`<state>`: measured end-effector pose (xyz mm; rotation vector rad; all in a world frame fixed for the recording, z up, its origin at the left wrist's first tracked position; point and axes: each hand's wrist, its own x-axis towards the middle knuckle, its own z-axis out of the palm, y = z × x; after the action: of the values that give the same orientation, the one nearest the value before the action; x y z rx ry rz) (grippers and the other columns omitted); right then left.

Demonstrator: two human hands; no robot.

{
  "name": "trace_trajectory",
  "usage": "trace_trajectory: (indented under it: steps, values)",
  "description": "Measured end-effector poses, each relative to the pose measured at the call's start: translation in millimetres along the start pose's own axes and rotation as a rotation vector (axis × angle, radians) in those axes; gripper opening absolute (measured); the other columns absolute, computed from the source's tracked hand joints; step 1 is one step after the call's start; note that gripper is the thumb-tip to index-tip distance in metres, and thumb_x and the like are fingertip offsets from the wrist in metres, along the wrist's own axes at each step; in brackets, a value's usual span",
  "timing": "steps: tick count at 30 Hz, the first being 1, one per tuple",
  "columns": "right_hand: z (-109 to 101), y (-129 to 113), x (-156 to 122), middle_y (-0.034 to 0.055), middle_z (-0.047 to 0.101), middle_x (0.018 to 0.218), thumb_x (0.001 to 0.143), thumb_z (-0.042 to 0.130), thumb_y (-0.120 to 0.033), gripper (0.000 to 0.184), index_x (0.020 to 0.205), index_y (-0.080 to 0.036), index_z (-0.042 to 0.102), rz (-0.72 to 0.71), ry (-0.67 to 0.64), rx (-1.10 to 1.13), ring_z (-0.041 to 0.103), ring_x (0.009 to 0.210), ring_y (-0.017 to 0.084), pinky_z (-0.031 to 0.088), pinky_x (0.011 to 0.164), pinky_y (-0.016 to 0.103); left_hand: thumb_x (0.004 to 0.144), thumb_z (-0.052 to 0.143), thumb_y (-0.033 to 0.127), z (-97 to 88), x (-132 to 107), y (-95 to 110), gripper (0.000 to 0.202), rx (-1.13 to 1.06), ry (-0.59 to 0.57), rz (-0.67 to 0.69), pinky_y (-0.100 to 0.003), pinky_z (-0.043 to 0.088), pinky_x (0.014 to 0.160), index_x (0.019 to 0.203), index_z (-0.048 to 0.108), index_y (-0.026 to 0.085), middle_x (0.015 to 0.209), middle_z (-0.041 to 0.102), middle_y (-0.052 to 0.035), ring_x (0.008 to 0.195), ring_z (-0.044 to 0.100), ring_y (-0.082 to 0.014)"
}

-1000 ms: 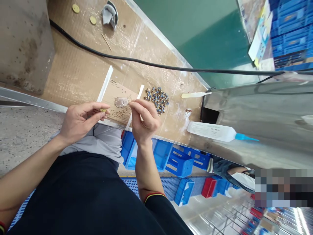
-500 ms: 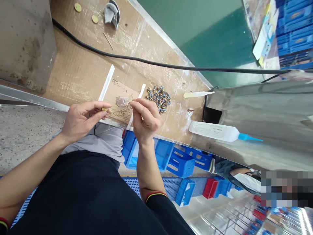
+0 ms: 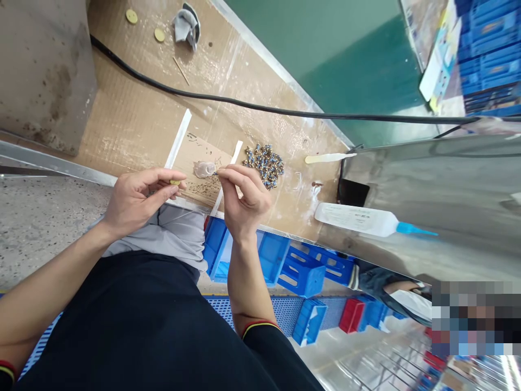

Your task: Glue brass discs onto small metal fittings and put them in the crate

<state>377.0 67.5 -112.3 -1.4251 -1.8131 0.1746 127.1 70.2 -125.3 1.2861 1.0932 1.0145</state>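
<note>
My left hand (image 3: 136, 198) pinches a small yellow-brass piece (image 3: 175, 182) between thumb and fingertips at the near edge of the cardboard-covered bench (image 3: 130, 119). My right hand (image 3: 244, 198) is closed in a pinch on a thin stick whose tip touches a clear blob of glue (image 3: 203, 169) on a cardboard scrap. Right of that blob lies a heap of small brass and blue metal parts (image 3: 264, 162).
A white squeeze bottle with a blue nozzle (image 3: 366, 219) lies on its side at the right. A black cable (image 3: 244, 104) crosses the bench. A wooden spatula (image 3: 328, 157), two brass discs (image 3: 131, 16) and a grey rag (image 3: 185, 24) lie farther off. Blue crates (image 3: 301, 269) sit below.
My right hand's pinch has edged slightly toward the glue blob. The left hand has kept its hold and place.
</note>
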Motion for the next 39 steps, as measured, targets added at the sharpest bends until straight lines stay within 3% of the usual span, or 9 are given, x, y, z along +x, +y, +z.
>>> trace_trajectory:
  steps: [8,14,32,39]
  values:
    - [-1.0,-1.8,1.7,0.0037,0.087,0.11,0.115,0.07,-0.024,0.017,0.11,-0.028,0.085,-0.013,0.009,-0.004,0.085,0.105,0.021,0.072,0.096,0.041,0.106,0.085,0.027,-0.2,0.1,0.8,0.021,-0.002,-0.001,-0.011,-0.027,0.074,0.087,0.126,0.09,0.027,0.109,0.092,-0.0016,0.089,0.088,-0.0159]
    - [1.2,-3.4,5.0,0.0026,0.087,0.11,0.114,0.071,-0.02,0.017,0.111,-0.028,0.085,-0.01,0.097,-0.022,0.085,0.105,0.021,0.071,0.096,0.04,0.105,0.086,0.031,0.2,0.2,-0.2,0.022,-0.009,0.01,-0.02,-0.028,0.074,0.087,0.126,0.091,0.027,0.108,0.092,-0.0022,0.088,0.087,-0.0165]
    - [6.5,2.4,9.3,0.0035,0.086,0.11,0.115,0.07,-0.023,0.018,0.111,-0.028,0.086,0.008,0.08,-0.036,0.085,0.105,0.022,0.071,0.097,0.041,0.105,0.087,0.034,-1.0,0.8,-0.7,0.024,0.036,0.015,-0.022,-0.027,0.073,0.084,0.127,0.091,0.029,0.105,0.092,-0.002,0.087,0.087,-0.0165]
    - [-0.7,-8.2,0.5,0.0013,0.084,0.112,0.111,0.075,-0.023,0.014,0.114,-0.032,0.086,0.106,0.187,0.079,0.082,0.11,0.023,0.07,0.101,0.045,0.103,0.09,0.035,4.8,-3.8,6.9,0.027,-0.034,0.024,-0.118,-0.028,0.075,0.086,0.129,0.091,0.027,0.103,0.092,-0.0029,0.086,0.088,-0.0173]
